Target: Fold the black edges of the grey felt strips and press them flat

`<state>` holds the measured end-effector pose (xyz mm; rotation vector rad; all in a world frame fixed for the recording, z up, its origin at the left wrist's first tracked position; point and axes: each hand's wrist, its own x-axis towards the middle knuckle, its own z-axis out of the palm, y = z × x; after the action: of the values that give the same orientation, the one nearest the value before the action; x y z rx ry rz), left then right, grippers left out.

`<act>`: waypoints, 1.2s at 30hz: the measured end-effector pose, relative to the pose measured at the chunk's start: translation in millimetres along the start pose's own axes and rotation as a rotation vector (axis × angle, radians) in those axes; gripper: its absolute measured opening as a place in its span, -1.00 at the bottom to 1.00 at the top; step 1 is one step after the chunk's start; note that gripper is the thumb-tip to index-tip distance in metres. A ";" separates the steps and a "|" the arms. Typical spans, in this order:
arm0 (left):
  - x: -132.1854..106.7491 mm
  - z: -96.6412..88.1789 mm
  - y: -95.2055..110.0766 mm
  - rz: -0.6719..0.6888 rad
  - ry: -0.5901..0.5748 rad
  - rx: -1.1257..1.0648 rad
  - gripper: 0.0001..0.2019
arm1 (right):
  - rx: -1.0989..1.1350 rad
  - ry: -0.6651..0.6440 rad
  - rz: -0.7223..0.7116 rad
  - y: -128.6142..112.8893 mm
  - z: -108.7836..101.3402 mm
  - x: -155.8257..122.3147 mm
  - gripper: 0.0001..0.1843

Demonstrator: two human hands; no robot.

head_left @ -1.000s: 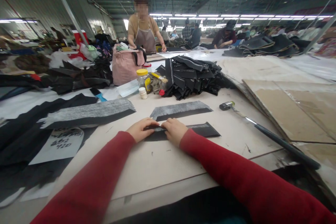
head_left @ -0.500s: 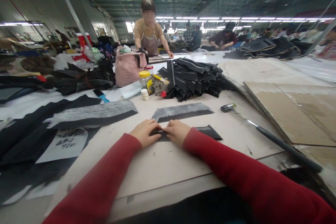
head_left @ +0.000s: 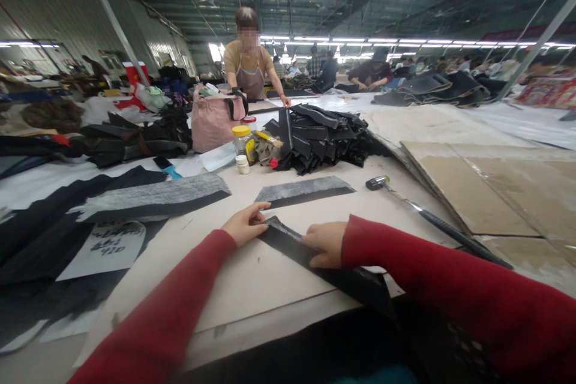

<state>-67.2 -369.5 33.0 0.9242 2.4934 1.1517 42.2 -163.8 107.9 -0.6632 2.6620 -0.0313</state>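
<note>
Swinging the once-crosswise strip (head_left: 287, 240) toward the desk's (head_left: 252, 291) near edge, our left hand (head_left: 245, 225) pinches its end and our right hand (head_left: 326, 244) clamps its middle.

Bare table (head_left: 243, 294) lies open at lower centre, left of the black strip (head_left: 288, 241), and between the grey strip (head_left: 303, 191) and the hammer (head_left: 432, 215). Felt (head_left: 155, 198) blocks the left, a black pile (head_left: 321, 138) and jars (head_left: 243, 141) the upper centre, cardboard (head_left: 472, 192) the right.

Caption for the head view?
Left hand and right hand hold a dark fabric strip on the worktable, hammer alongside.
</note>
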 end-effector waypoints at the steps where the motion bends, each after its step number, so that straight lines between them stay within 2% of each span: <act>1: 0.9 2.2 0.6 0.001 -0.015 -0.051 -0.51 | 0.053 -0.040 -0.040 4.1 -4.5 -5.9 -0.64; 3: 4.5 7.8 4.3 0.028 -0.039 -0.100 -0.51 | 0.151 -0.056 -0.056 14.5 -11.6 -11.5 -0.64; 6: 14.7 19.3 13.8 0.097 -0.064 -0.085 -0.53 | 0.250 0.099 0.037 31.9 -11.8 -0.3 -0.61; 9: 25.9 31.7 23.5 0.170 -0.053 -0.018 -0.56 | 0.335 0.301 0.114 46.0 3.7 27.6 -0.57; 12: 32.2 38.7 28.5 0.208 0.036 0.155 -0.65 | 0.395 0.418 0.089 53.8 26.2 54.4 -0.66; 14: 33.1 38.3 28.4 0.212 0.092 0.279 -0.73 | 0.413 0.490 0.056 56.2 38.6 65.3 -0.72; 17: 31.8 32.5 24.6 0.231 0.077 0.348 -0.81 | 0.423 0.582 0.005 58.6 48.3 70.6 -0.75; 21: 30.2 25.4 19.2 0.257 0.033 0.291 -0.83 | 0.413 0.616 -0.042 61.6 49.3 69.6 -0.73; 29: 29.6 29.0 18.9 0.264 0.093 0.244 -0.78 | 0.384 0.647 -0.096 63.0 50.6 67.9 -0.73; 33: 29.5 28.7 17.7 0.304 0.096 0.309 -0.77 | 0.299 0.651 -0.155 62.5 50.3 66.2 -0.76; 36: 29.7 25.1 15.5 0.389 0.058 0.429 -0.77 | 0.207 0.652 -0.191 61.7 49.7 65.6 -0.78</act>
<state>-71.8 -328.1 29.4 1.5635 2.7416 0.7453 -19.5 -135.3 30.6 -0.9624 3.1184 -0.6736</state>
